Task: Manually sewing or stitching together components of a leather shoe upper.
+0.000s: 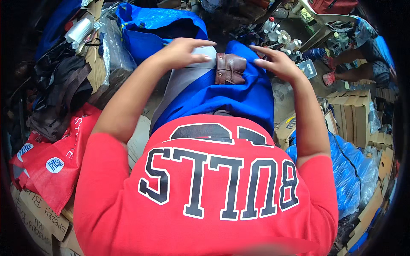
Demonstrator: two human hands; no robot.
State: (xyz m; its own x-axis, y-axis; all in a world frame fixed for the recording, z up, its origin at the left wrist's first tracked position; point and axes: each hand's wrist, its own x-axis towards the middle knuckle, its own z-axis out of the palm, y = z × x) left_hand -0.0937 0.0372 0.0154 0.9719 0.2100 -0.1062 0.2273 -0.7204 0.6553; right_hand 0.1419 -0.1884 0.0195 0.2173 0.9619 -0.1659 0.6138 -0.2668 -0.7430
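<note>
A brown leather piece (230, 69) with metal eyelets along its left edge rests on the blue cloth (239, 100) over my lap. It looks like part of a shoe, and thin dark thread crosses it. To its left, my left hand (186, 53) hovers above a grey patch of the lap, thumb and forefinger stretched apart. On the other side is my right hand (277, 62), its fingers extended toward the leather without touching it. I see nothing in either hand, though a fine dark line runs below the left one toward the leather.
A blue bag (164, 21) lies open beyond my left hand. Bottles and jars (284, 38) crowd the far right, near another person's legs (354, 62). Cardboard boxes (352, 113) and a blue plastic bag (341, 170) sit at right. A red bag (55, 170) lies at left.
</note>
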